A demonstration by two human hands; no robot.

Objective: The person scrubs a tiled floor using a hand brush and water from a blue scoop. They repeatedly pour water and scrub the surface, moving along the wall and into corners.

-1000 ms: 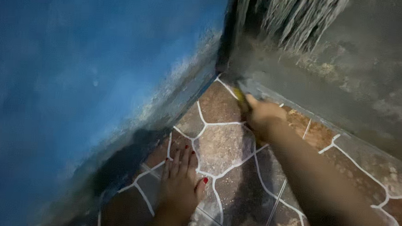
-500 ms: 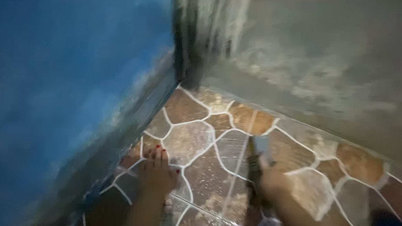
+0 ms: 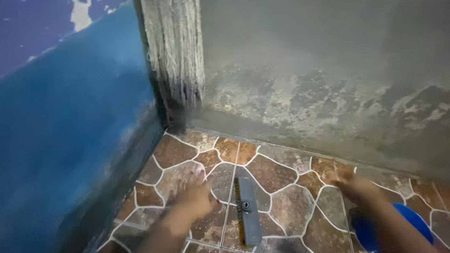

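Flanking both hands (image 3: pixel 357 190): grey scraper (image 3: pixel 249 210), blue bowl (image 3: pixel 384 230), hanging mop (image 3: pixel 172 52).

Both forearms are bare, sleeveless, blurred; no jewellery shows.

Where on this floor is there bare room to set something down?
Free: the tiles along the grey wall, between the hanging mop and the right hand. Crowded: the near middle, where the left hand, the flat grey brush head and the blue round thing lie.
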